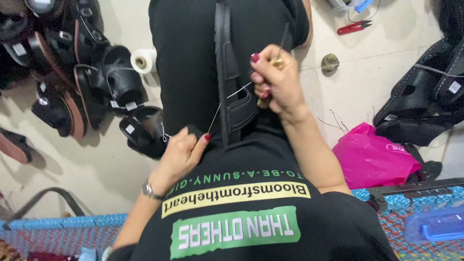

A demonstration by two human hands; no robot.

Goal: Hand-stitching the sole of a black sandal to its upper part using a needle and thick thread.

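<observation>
Head view: left hand (180, 153) pinched on thread (227, 100), right hand (275, 79) clamped on awl (277, 62)

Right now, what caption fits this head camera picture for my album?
Two hands, left hand and right hand, pull white thread through a black sandal.

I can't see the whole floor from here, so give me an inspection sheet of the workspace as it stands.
Surface: pale tiled floor; the work rests on the lap.
Job's things: black sandal strap, upright, with a white thread running through it.
Clutter: sandal pile, thread spool, red snips, pink bag, blue box.
Grippers: left hand pinches the thread; right hand grips a small brass-coloured tool at the strap.
Cables: nothing seen.
Surroundings: woven mat along the near edge.
</observation>
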